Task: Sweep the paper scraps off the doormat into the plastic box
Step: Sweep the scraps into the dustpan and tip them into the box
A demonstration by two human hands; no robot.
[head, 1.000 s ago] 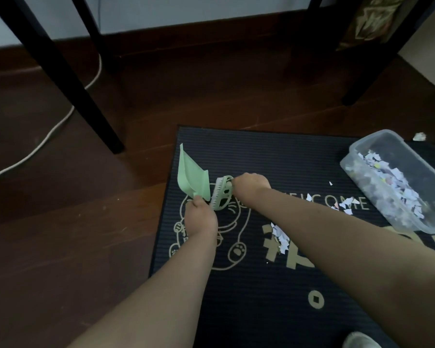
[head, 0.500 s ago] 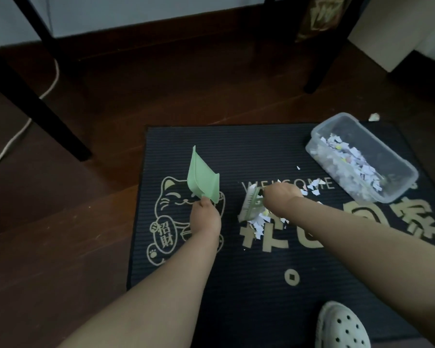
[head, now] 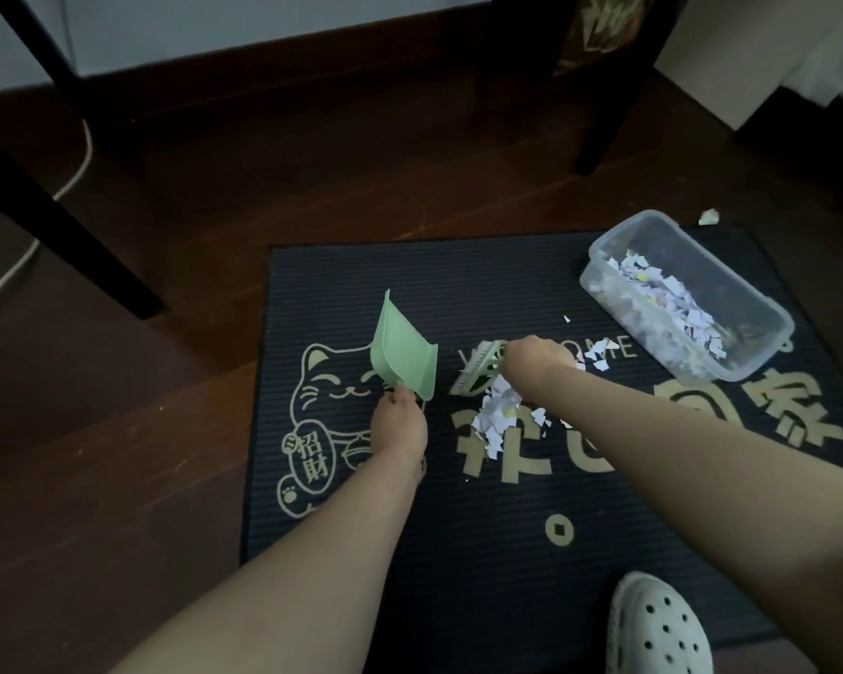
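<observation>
1. Green plastic tools are held in both hands. The dustpan (head: 402,352) is gripped at its handle by the left hand (head: 400,425), with fingers curled round it. The brush (head: 480,374) is gripped by the right hand (head: 539,357).
2. The dustpan is held tipped up over the cat print. No scraps are seen inside it.
3. The brush is set at the far left edge of the main pile of paper scraps (head: 500,415). This pile lies near the middle of the doormat (head: 458,552), partly hidden by the right forearm.
4. The plastic box (head: 697,257) stands on the far right corner of the doormat, well apart from the pile. A thick layer of scraps (head: 672,299) is already contained in it.
5. A few loose scraps (head: 599,355) are scattered between the right hand and the box. One more piece (head: 709,216) lies on the floor just beyond the box.
6. The task is judged to be more than half done. The gathered pile and the strays are left to be swept into the dustpan and emptied into the box.
7. A white shoe (head: 658,629) rests on the near edge of the doormat.
</observation>
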